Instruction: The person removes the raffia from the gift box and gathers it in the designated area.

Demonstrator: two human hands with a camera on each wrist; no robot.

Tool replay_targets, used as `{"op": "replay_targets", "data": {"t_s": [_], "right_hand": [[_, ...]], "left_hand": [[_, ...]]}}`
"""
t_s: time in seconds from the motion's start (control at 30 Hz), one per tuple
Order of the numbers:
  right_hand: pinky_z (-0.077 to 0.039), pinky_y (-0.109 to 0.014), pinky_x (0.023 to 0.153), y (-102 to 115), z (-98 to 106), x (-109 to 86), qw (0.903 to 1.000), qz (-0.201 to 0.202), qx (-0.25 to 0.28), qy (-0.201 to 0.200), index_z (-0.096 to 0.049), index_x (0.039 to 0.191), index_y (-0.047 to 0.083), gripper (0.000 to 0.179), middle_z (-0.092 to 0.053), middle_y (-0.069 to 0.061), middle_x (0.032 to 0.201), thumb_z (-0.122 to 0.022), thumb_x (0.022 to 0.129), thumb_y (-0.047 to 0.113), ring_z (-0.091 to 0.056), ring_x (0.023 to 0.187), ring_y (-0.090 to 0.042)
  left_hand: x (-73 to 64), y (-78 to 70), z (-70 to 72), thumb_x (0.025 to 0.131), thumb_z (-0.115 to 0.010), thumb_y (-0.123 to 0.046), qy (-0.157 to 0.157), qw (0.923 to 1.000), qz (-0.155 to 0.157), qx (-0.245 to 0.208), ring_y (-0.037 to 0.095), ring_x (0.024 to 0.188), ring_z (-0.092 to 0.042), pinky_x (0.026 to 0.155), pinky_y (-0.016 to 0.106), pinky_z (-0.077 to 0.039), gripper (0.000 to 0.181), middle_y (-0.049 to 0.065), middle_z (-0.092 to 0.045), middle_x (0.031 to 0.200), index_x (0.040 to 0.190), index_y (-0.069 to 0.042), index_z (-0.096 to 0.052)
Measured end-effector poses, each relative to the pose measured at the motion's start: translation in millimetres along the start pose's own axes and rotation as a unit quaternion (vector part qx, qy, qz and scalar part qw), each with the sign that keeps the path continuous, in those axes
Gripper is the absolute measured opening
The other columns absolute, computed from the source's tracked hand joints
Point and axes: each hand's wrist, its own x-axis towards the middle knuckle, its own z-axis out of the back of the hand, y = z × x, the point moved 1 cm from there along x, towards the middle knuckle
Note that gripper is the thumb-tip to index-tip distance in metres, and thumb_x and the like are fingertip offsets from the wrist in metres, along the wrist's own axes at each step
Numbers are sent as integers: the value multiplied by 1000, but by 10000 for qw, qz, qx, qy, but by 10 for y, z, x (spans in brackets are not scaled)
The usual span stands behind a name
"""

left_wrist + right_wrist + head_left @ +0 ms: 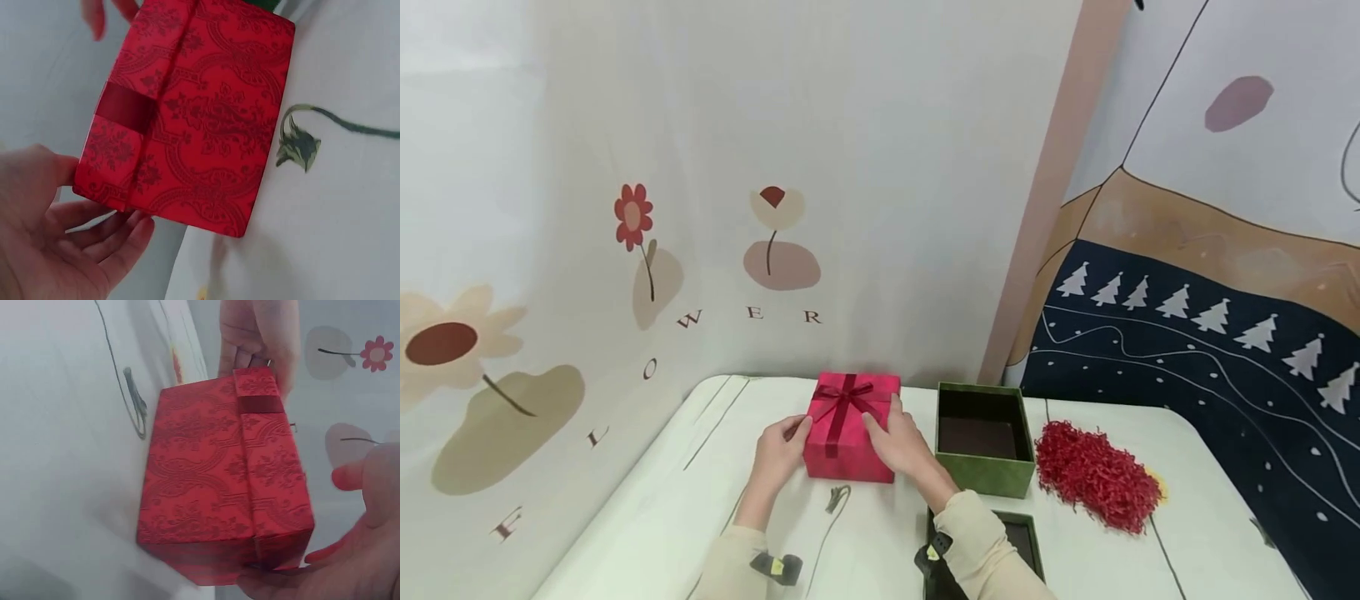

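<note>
A red patterned gift box (850, 467) with a dark red ribbon bow (846, 398) sits on the white table, its lid (115, 144) on. At its left side my left hand (780, 450) grips the lid by the near corner, thumb on the edge and fingers curled beneath. My right hand (898, 437) holds the lid's right side, with fingers along the lower edge (275, 578) and the thumb raised over the top. A thin seam shows between lid and body.
Right of the gift box stands an open green box (985, 475). A green-rimmed lid (1036, 546) lies in front of it, partly behind my right sleeve. Farther right is a heap of red shredded paper (1097, 479). The white table (715, 425) has printed flower stems.
</note>
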Motion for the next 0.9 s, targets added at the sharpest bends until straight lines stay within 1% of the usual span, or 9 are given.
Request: {"op": "replay_targets", "data": {"t_s": [0.1,0.17,0.23,0.3,0.37,0.43,0.7,0.8,0.9], "right_hand": [[-38,-63,113,-70,-20,22,9992,-38,351,-176,-19,160,-7,74,-43,-32,153,-56,106,27,-40,143,-47],[-43,-60,110,-102,-26,34,9978,-114,586,-291,-22,160,-5,72,-50,-30,147,-59,104,21,-48,138,-45],[-50,-55,102,-121,-29,43,9958,-172,823,-359,-24,159,-3,70,-56,-28,139,-61,102,15,-56,128,-42],[-55,-49,94,-135,-36,46,9939,-241,1011,-363,-26,159,-1,70,-59,-24,131,-63,101,11,-61,120,-37],[-58,-44,87,-140,-41,48,9933,-241,1069,-368,-28,159,0,70,-61,-21,125,-64,100,10,-63,113,-34],[-58,-42,84,-139,-42,55,9932,-207,1078,-382,-28,159,1,70,-60,-19,123,-65,100,10,-63,110,-31],[-59,-41,82,-109,6,77,9936,-60,1048,-415,-29,159,1,71,-60,-20,125,-67,99,10,-63,107,-29],[-59,-41,82,-97,34,78,9935,-11,1040,-459,-30,158,2,71,-59,-20,126,-68,99,11,-62,107,-29],[-59,-40,81,-80,61,83,9926,29,1074,-573,-31,158,2,70,-59,-20,127,-68,99,11,-61,109,-30]], "left_hand": [[-30,2,-1,106,-59,-22,-194,9996,79,-167,39,112,-66,95,48,-56,40,26,-70,120,129,9,-67],[-44,-1,10,106,-59,-23,-243,9994,110,-209,38,112,-66,96,48,-56,40,26,-70,120,128,9,-67],[-61,-6,28,106,-59,-23,-261,9993,142,-226,40,115,-65,98,50,-54,39,27,-70,121,128,9,-67],[-80,-3,51,106,-59,-22,-272,9991,237,-243,40,117,-64,100,51,-53,39,27,-69,124,130,8,-67],[-95,-6,71,106,-59,-21,-288,9989,277,-263,41,117,-64,100,51,-54,39,27,-69,124,130,8,-66],[-97,-11,83,106,-58,-20,-290,9987,283,-320,41,118,-64,100,50,-54,39,28,-68,126,132,8,-65],[-59,-61,67,107,-58,-19,-390,9979,197,-488,40,123,-63,104,50,-51,39,28,-65,132,136,6,-64],[-43,-78,70,106,-59,-19,-390,9978,147,-523,40,123,-63,104,50,-51,39,27,-65,132,136,5,-64],[-14,-88,77,106,-60,-21,-347,9978,106,-560,39,121,-64,100,46,-54,39,26,-66,131,137,3,-64]]}}
